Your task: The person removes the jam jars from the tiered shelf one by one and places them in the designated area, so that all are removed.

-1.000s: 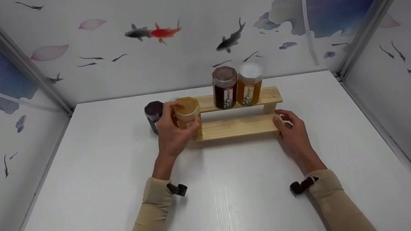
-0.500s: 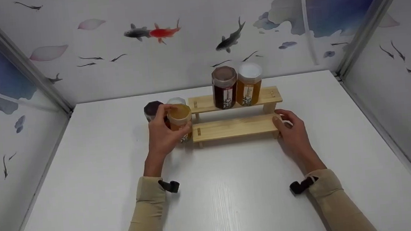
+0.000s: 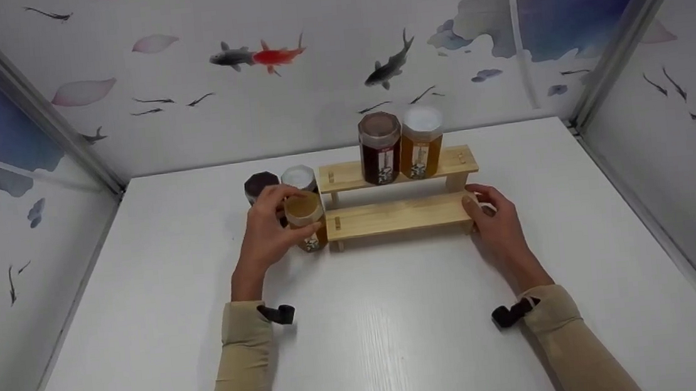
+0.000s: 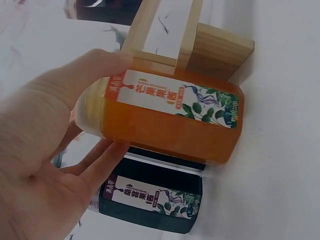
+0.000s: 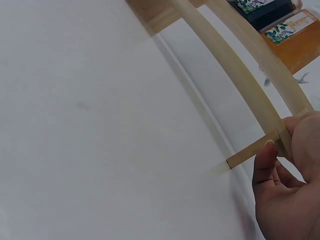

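My left hand holds a jar of orange jam near its lid, thumb on one side and fingers on the other. The jar stands upright just off the left end of a two-tier wooden rack. At the rack's right end, my right hand pinches the lower shelf between thumb and fingers. On the upper shelf a dark red jar and an amber jar stand side by side. The lower shelf is bare.
Behind the left hand are a dark jar, partly hidden, and a white-lidded jar. The white table is bounded by printed panels, with the back wall close behind the rack.
My left hand has carried the orange jar left and toward me, away from the rack's left end, uncovering the white-lidded jar. The right hand has stayed in place.
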The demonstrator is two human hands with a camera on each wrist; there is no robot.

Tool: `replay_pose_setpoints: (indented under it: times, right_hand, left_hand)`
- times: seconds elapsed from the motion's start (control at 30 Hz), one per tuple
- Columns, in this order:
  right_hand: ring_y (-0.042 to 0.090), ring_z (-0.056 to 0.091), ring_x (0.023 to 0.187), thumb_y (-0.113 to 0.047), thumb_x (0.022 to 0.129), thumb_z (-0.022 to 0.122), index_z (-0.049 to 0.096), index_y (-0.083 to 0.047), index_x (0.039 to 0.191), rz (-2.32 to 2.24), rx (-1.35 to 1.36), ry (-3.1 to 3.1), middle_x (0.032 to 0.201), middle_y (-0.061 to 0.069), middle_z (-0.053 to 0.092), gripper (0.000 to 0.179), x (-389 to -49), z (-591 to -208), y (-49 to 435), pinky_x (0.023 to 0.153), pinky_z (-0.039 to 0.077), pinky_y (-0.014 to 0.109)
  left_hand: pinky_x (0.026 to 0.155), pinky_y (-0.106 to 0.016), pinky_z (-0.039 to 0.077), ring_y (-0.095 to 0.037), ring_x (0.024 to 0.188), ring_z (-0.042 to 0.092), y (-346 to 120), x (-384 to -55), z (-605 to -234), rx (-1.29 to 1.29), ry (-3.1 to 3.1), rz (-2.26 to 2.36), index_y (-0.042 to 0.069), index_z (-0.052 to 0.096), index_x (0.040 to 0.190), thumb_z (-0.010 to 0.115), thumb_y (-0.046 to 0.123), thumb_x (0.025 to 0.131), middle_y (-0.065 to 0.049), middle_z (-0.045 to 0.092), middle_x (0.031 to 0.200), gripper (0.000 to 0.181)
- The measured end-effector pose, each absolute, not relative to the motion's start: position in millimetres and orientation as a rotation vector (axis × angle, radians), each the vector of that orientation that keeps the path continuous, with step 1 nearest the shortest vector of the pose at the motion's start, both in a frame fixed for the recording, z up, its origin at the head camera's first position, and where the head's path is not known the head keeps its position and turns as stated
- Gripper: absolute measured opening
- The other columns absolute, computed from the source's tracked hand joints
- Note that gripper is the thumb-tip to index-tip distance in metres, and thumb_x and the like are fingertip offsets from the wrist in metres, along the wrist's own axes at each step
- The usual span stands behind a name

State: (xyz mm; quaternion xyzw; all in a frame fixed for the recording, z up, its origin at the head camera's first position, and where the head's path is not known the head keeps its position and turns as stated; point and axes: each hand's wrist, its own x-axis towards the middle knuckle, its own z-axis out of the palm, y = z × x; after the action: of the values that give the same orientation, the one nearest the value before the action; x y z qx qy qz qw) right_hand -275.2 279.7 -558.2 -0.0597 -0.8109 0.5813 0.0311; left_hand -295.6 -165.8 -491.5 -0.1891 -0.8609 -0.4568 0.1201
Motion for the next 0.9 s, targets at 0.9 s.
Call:
replay_pose_setpoints:
  times: [0.9]
  right_hand:
    - [0.020, 0.060, 0.109, -0.059, 0.108, 0.058, 0.053, -0.029, 0.157, 1.797, -0.188, -2.470, 0.142, 0.007, 0.051, 0.057, -271, -557, 277, 0.080, 0.056, 0.017]
  left_hand:
    - [0.110, -0.037, 0.056, -0.025, 0.130, 0.063, -40, -307, -470, -0.584, -2.260, -1.374, 0.011, 0.058, 0.148, 0.082, 0.035, 0.098, -0.007, 0.062, 0.144, 0.061]
